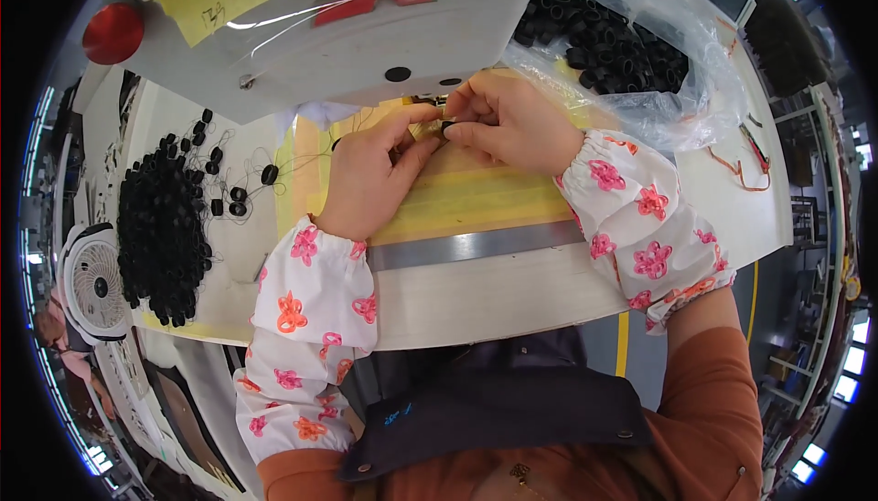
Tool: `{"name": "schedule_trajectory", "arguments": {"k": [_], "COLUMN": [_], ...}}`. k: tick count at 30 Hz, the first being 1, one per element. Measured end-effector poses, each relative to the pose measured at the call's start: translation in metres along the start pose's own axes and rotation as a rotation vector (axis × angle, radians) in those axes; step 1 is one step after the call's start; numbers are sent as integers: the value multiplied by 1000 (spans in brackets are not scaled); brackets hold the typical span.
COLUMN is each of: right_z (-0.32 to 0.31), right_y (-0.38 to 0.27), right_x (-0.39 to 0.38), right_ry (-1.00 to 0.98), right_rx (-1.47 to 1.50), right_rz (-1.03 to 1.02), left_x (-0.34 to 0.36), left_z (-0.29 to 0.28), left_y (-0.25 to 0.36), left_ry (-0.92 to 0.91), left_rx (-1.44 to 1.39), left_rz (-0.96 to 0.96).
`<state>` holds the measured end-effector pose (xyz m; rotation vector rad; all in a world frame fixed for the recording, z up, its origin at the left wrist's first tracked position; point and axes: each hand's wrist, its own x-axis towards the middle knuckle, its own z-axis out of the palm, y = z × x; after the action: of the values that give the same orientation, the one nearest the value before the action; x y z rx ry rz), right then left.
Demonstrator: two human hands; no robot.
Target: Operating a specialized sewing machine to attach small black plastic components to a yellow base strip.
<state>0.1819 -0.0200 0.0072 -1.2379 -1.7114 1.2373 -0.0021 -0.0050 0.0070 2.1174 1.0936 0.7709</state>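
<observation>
My right hand [517, 124] is closed in a pinch on a small black loop [446, 129] just beneath the head of a sewing machine [347, 43]. My left hand [368, 172] meets it fingertip to fingertip, thumb and forefinger nearly together at the same spot. Whatever the left fingers pinch is too small or hidden to make out. A bit of another black piece shows at the outer edge of the left hand, with thin threads trailing leftward. Both hands are over a yellow-taped work surface [439, 213].
A heap of black loops [165, 226] joined by threads covers the table's left side. More loops [608, 43] fill a clear plastic bag [713, 89] at the back right. A metal strip [476, 245] crosses the front. A white fan [96, 281] stands left, near another person.
</observation>
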Motion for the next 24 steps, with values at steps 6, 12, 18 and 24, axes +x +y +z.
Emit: {"name": "schedule_trajectory", "arguments": {"k": [6, 12, 18, 24], "right_z": [0, 11, 12, 12], "right_y": [-11, 12, 11, 13], "right_x": [2, 1, 2, 3], "right_ry": [-12, 354, 455, 494], "right_rx": [2, -374, -467, -486], "right_rz": [105, -336, -363, -385], "left_x": [2, 12, 19, 20], "left_z": [1, 7, 9, 10], "left_y": [-2, -7, -2, -5], "left_ry": [-59, 49, 38, 35], "left_rx": [-42, 129, 65, 11], "left_rz": [-83, -18, -196, -239]}}
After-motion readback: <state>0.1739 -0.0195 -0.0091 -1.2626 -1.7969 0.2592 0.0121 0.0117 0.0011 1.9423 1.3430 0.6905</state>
